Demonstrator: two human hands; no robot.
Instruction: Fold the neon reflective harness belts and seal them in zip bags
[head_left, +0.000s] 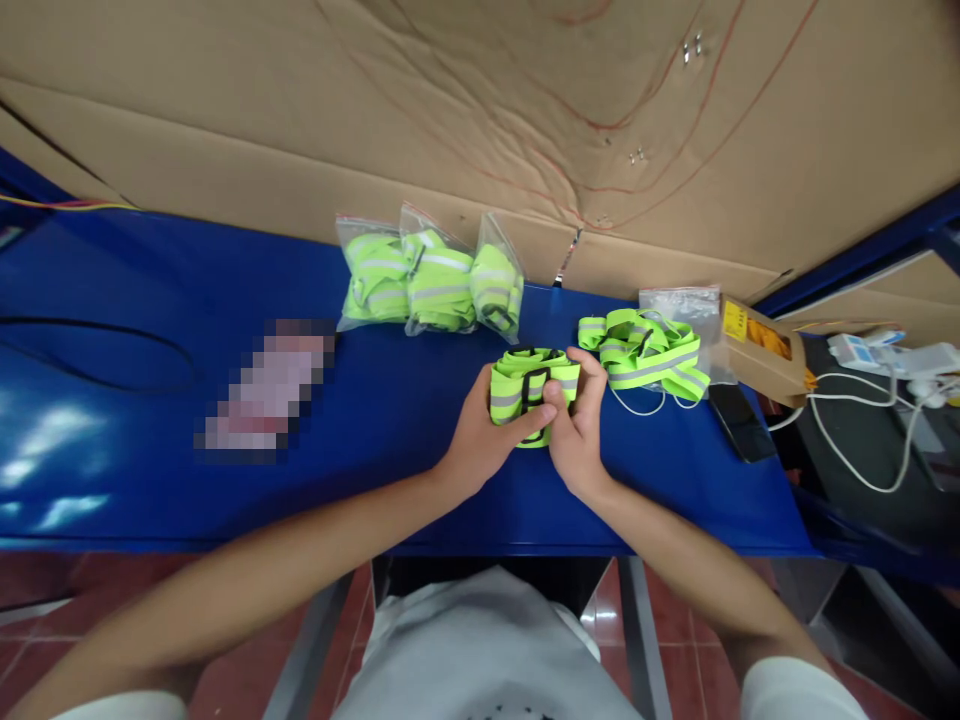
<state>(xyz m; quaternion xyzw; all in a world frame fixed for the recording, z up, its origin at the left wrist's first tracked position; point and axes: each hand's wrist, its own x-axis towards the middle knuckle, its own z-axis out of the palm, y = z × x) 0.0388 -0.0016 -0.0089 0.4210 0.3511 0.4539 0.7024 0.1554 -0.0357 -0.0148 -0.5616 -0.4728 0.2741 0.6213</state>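
Between my two hands is a folded bundle of lime-yellow reflective strap (pixel 505 398) with grey stripes and black buckles. My left hand (pixel 480 435) wraps its left side, thumb laid across the front. My right hand (pixel 581 430) grips the right side, its thumb pressed on the front by a buckle. The bundle is held above the blue table (pixel 397 420). To the right of my hands lies a loose heap of the same reflective strap (pixel 652 352). Behind my hands, clear zip bags (pixel 442 285) packed with such straps lean side by side against the cardboard.
A black phone (pixel 742 422) and a cardboard box with a window (pixel 765 345) are at the right, beside white cables (pixel 862 400) on a dark surface. An empty-looking clear bag (pixel 682 300) lies behind the heap. A pixelated item (pixel 266 390) and a black cable (pixel 97 325) are at left.
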